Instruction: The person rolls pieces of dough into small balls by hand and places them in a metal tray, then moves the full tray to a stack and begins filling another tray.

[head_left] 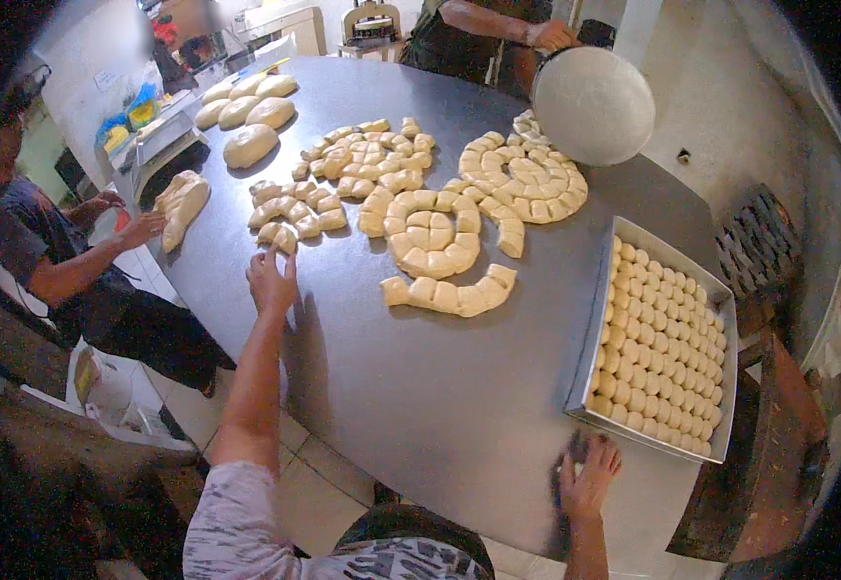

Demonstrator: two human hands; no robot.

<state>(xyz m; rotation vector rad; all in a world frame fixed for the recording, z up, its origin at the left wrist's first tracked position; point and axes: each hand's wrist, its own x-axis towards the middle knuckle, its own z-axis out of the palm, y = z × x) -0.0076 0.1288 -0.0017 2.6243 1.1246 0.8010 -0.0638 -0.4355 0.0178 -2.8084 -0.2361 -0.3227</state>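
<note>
My left hand (273,280) reaches across the table, its fingertips closed on a pale dough piece (280,238) at the near edge of a small cluster of cut dough (296,207). Close to the table's front edge, my right hand (590,476) is curled low over the surface; a small pale patch shows by its thumb, but what lies under the palm is hidden. Beyond that hand stands a metal tray (587,333) with rows of small round dough balls (662,348). Scored dough strips lie mid-table: a short curved one (451,293), a coil (432,232) and a larger spiral (525,179).
Smooth dough loaves (251,145) rest at the far left of the grey table (391,387). A person (53,232) at left handles a dough slab (183,208) by a scale (164,145). Across the table another person's hand (551,36) holds a round pan (594,106).
</note>
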